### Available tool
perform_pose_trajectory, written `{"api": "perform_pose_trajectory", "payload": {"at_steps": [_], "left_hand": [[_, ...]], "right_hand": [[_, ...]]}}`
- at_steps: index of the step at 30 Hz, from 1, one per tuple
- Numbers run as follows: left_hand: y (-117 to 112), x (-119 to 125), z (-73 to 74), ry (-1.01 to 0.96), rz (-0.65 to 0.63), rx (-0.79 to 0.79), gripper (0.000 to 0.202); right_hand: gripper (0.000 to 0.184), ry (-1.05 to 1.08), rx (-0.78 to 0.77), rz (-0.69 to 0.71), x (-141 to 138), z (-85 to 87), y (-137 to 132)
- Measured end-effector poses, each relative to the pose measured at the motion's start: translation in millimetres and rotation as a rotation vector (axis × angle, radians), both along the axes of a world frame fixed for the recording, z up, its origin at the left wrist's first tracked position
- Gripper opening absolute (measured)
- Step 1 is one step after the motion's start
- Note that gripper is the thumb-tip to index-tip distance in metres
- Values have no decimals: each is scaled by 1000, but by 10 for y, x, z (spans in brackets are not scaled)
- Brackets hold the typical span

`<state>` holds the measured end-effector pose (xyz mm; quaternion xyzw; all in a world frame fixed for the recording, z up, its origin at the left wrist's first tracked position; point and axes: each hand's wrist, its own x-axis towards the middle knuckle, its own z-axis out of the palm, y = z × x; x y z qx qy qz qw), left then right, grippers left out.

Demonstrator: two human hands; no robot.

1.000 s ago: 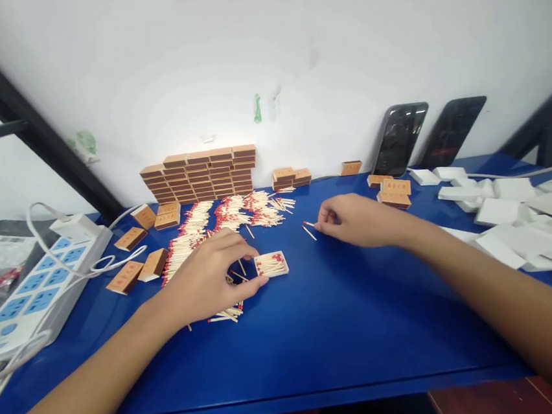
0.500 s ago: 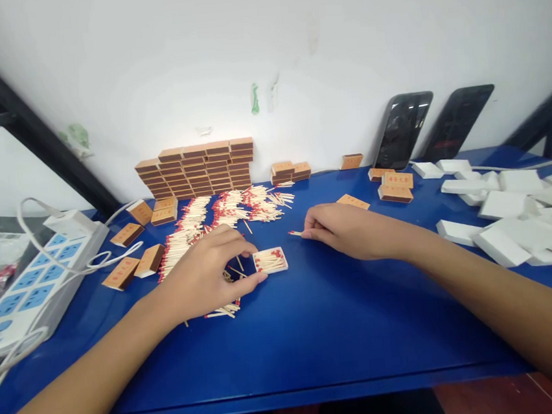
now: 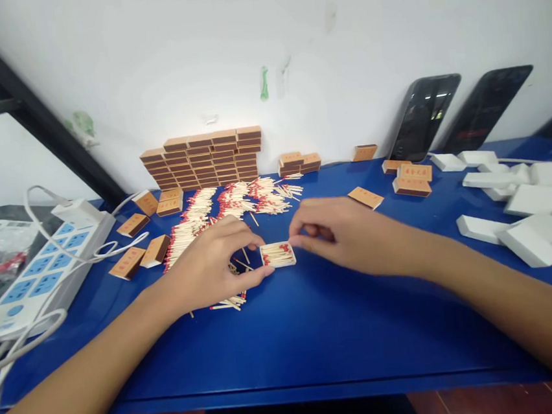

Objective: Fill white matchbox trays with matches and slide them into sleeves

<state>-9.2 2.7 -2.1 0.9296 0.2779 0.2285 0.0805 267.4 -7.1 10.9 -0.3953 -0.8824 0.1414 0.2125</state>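
Observation:
My left hand [image 3: 213, 262] holds a small white matchbox tray [image 3: 286, 262] by its left end, thumb at the near corner and fingers at the far one. Matches [image 3: 275, 254] with red heads lie inside the tray. At the tray's right end is my right hand [image 3: 351, 235], its thumb and index finger pinched together at the far corner. Whether a match is still between those fingertips is hidden. A large pile of loose matches [image 3: 239, 201] spreads behind my left hand, and a few more matches [image 3: 229, 302] stick out below it.
Closed matchboxes [image 3: 203, 158] are stacked against the wall, with others [image 3: 128, 263] scattered left and right. White trays [image 3: 532, 234] are heaped at the right, below two phones [image 3: 426, 117] leaning on the wall. A power strip [image 3: 43, 275] with cables occupies the left of the blue table [image 3: 318, 339].
My right hand has moved left to the tray's right end; the match that stuck out of its fingers no longer shows. My left hand keeps its hold. The camera view has shifted slightly.

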Motion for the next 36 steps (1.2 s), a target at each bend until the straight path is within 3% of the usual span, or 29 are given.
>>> {"api": "perform_pose_trajectory", "payload": {"at_steps": [4, 6, 9, 12, 15, 20, 26, 36], "left_hand": [[-15, -3, 16, 3, 8, -26, 22], [-19, -6, 16, 10, 22, -48, 22], [-14, -10, 5, 20, 53, -70, 23], [-9, -10, -3, 27, 81, -62, 23], [-8, -5, -11, 21, 86, -32, 29], [-1, 5, -33, 27, 73, -51, 35], [5, 3, -45, 15, 107, -48, 29], [33, -16, -30, 2, 119, -7, 25]], "right_hand": [[25, -291, 130, -401, 484, 171, 273], [33, -468, 19, -558, 758, 227, 386], [44, -499, -147, -627, 1008, 239, 474], [44, -549, -273, -603, 1008, 178, 497], [43, -517, -237, -553, 874, 115, 483], [50, -289, -251, -247, 597, 155, 341], [38, -188, -215, -14, 244, 153, 92], [32, -54, -136, 8, 151, -58, 128]]}}
